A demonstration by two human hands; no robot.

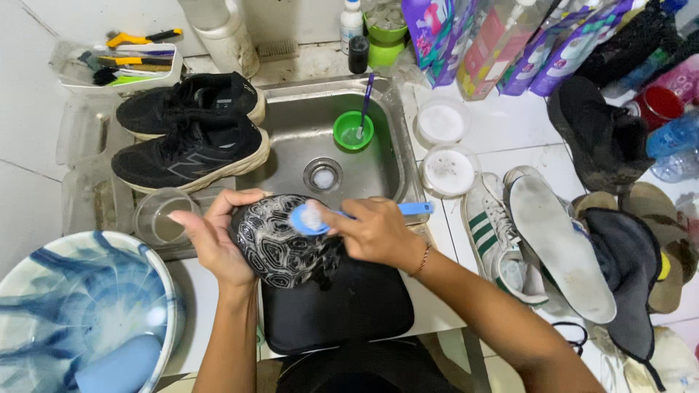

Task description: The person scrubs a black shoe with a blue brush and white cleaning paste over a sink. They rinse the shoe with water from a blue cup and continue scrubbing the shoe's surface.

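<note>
blue-white basin | left hand cups patterned shoe | right hand grips blue brush

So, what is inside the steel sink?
Inside the sink stands a green cup holding a purple-handled tool, beside the drain. The patterned shoe covers its near edge.

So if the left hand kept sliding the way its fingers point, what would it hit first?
The left hand grips the patterned shoe, its fingers pointing toward the upper right. Going on, it would probably reach the sink rim, near the black sneaker; depth is hard to judge.
</note>
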